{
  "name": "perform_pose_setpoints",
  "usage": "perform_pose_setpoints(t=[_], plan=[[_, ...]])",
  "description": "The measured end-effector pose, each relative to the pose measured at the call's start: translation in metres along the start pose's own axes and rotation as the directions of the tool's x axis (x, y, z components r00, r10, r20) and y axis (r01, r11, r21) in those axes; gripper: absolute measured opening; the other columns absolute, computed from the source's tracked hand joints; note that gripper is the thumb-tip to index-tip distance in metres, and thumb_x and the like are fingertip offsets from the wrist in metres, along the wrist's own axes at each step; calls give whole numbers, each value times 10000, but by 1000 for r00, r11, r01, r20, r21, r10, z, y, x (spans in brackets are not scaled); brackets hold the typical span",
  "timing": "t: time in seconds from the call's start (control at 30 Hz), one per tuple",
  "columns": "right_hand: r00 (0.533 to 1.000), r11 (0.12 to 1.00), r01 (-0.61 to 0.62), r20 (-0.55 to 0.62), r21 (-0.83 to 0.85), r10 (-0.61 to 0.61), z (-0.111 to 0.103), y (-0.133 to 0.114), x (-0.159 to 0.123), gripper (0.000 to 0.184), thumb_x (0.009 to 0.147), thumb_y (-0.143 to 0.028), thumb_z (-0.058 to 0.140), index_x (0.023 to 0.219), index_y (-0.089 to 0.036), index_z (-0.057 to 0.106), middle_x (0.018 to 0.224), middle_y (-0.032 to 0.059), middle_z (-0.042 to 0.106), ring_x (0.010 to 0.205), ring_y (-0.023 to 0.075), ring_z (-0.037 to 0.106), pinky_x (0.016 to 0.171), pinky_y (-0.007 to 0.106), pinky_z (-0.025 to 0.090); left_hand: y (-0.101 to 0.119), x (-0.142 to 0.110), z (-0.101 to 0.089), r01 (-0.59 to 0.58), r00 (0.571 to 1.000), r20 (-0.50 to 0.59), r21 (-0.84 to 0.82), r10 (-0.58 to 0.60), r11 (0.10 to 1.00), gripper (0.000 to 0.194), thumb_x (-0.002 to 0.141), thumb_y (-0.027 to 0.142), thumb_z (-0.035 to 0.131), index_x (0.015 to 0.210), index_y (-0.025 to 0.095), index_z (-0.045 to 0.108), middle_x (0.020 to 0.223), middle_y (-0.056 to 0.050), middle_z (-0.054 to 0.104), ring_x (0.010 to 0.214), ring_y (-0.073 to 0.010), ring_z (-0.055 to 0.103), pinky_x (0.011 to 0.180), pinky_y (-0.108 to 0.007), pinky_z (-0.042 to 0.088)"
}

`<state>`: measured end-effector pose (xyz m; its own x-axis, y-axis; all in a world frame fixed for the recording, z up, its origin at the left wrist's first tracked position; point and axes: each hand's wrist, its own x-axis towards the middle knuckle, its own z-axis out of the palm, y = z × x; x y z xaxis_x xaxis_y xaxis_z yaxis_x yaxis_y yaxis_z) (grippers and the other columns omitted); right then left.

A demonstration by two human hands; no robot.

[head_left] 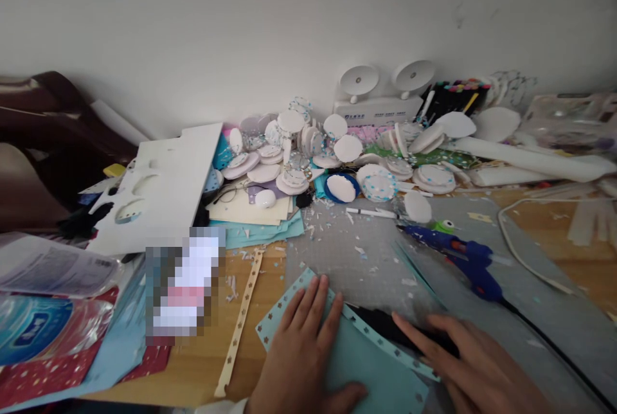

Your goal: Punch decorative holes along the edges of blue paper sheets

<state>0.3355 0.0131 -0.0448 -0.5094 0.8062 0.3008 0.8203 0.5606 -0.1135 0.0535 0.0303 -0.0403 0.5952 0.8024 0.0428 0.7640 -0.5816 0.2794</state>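
Okay, I have the left hand [303, 350] flat, fingers slightly spread, on the teal paper [380, 369], which straddles table [274, 261] and mat [332, 253]; the right hand [482, 362] grips a black tool [385, 324] along the paper's star-punched edge.

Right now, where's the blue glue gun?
In the head view, the blue glue gun lies right of centre on the gray mat, beyond the right hand, its nozzle beside a small green item.

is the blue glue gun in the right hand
No, the blue glue gun lies on the gray mat, while the right hand holds a black tool at the edge of the teal paper.
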Motion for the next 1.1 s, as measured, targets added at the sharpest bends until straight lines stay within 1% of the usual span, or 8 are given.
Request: perform_pose_setpoints(t=[0.23,0.37,0.53,0.7,0.77,0.87,0.97,1.1], plan=[[1000,1000,20,-5,8,-20,-4,-2,3,634,804,-91,427,1395,-297,527,1044,86,671,893,193,714,709,267,615,2,-5,4,81,995,-62,23,-79,996,1248,612,577,776,1526,37,119,1580,-271,123,1449,-435,167,1093,-575,350],[1000,1000,-6,2,21,6,-2,-7,13,629,812,-67,416,1393,-278,531,1048,100,668,894,206,706,710,295,618,2,-6,9,87,994,-68,34,-84,996,1268,612,593,762,1523,21,90,1578,-295,84,1448,-456,131,1089,-600,340],[998,998,-56,7,4,56,11,-13,44,544,879,-97,400,1382,-240,548,1020,130,656,850,239,682,695,383,614,1,-4,10,79,995,-67,50,-76,996,1261,620,628,744,1523,32,97,1574,-300,105,1446,-452,145,1081,-585,358],[997,998,-62,48,14,61,19,-7,59,553,902,-101,404,1423,-263,496,1062,134,633,935,260,664,760,429,598,-1,-4,10,52,992,-118,77,-43,996,1235,616,669,730,1500,13,170,1546,-328,192,1432,-468,189,1047,-591,391],[998,999,-47,41,16,46,15,-1,54,538,916,-124,406,1424,-279,490,1066,127,635,909,248,677,737,406,607,-2,-5,11,56,985,-165,71,-44,996,1192,618,685,723,1475,17,232,1530,-341,225,1418,-481,223,1008,-599,422],[999,999,-34,3,3,34,4,9,35,505,943,-180,407,1428,-300,478,1051,108,641,880,225,696,703,355,616,-2,-5,8,18,975,-223,41,-8,999,930,678,672,696,1340,76,430,1516,-323,284,1404,-470,278,979,-589,448],[999,998,-48,-20,-37,47,-7,18,9,499,954,-283,430,1451,-322,442,1075,102,644,905,233,705,689,333,624,-3,-2,2,-38,981,-187,19,41,999,717,734,663,654,1228,157,538,1513,-227,370,1389,-427,345,1001,-564,444],[993,993,-121,-18,-6,121,-18,28,-24,523,934,-308,460,1455,-353,439,1084,91,668,906,224,716,697,280,625,-3,1,-2,-61,988,-141,29,65,998,798,786,708,554,1354,154,474,1508,-159,410,1347,-364,440,1030,-504,438]])
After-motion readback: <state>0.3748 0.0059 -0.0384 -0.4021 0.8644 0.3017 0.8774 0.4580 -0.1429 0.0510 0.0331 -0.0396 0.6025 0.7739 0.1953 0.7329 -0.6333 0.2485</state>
